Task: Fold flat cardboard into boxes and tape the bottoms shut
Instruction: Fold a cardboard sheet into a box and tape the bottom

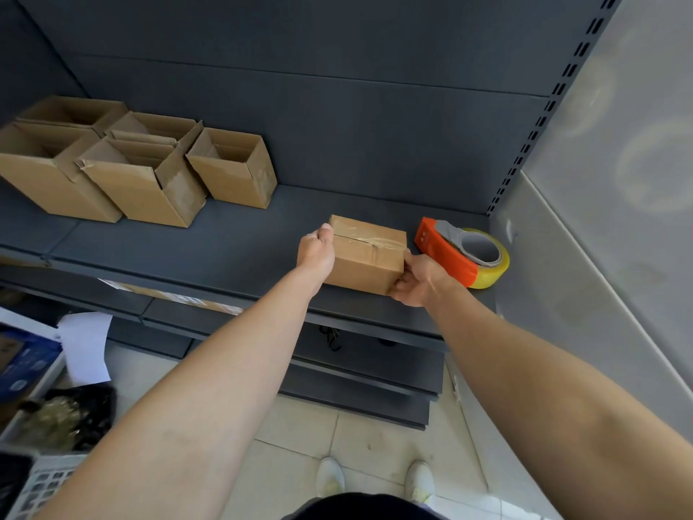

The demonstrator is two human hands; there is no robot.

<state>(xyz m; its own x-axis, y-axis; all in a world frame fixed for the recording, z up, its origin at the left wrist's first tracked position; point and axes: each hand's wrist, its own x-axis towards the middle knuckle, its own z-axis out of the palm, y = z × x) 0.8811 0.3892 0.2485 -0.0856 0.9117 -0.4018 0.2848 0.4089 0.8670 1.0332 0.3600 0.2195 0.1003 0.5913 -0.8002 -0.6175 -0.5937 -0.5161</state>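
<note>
Now left hand [316, 251], right hand [414, 281] grip one taped box [369, 257]; five open boxes [232, 174].

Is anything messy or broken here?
Yes. The tape across the box gripped by the left hand and right hand is wrinkled, not smooth. On the shelf, the middle open box at left has a ragged, torn flap corner.

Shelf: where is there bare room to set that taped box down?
The widest bare patch of shelf lies between the open boxes on the left and the taped box that the left hand and right hand grip. A bare strip runs behind it to the back panel. The right end is crowded by the tape dispenser.
</note>
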